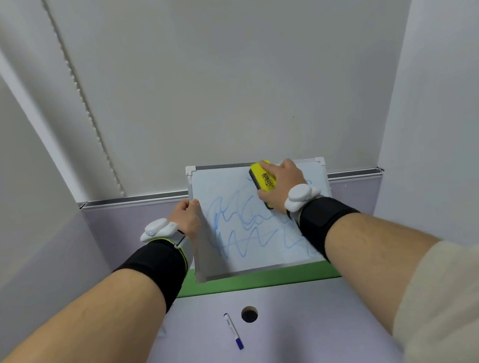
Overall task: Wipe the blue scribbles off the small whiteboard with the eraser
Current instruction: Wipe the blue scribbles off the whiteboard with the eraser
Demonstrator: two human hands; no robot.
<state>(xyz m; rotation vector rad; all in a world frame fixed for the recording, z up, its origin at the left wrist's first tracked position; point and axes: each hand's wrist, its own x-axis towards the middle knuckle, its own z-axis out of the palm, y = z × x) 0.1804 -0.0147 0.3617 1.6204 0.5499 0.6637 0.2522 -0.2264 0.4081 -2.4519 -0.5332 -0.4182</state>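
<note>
Nearest the camera lies a blue-capped marker (233,331) on the lilac desk (295,339), in front of the whiteboard (232,182) and just beside a round cable hole (249,314); it sits well apart from both hands, probably set aside so it stays out of the wiping.

Propped on edge, the whiteboard has its lower rail resting on a green strip (258,280) and its top leaning back toward the wall, which presents its face to the person. At the board's left rail, the left hand (187,218) is closed around the frame, seemingly to brace the board against sliding or tipping under pressure. Near the board's upper right, the right hand (284,188) clasps the yellow eraser (263,177), which seems pressed flat against the surface, a sensible starting place for strokes running downward.

Blue scribbles (246,228) cover the board's middle and lower area, so I judge nearly all the wiping remains. The upper left looks almost bare.
</note>
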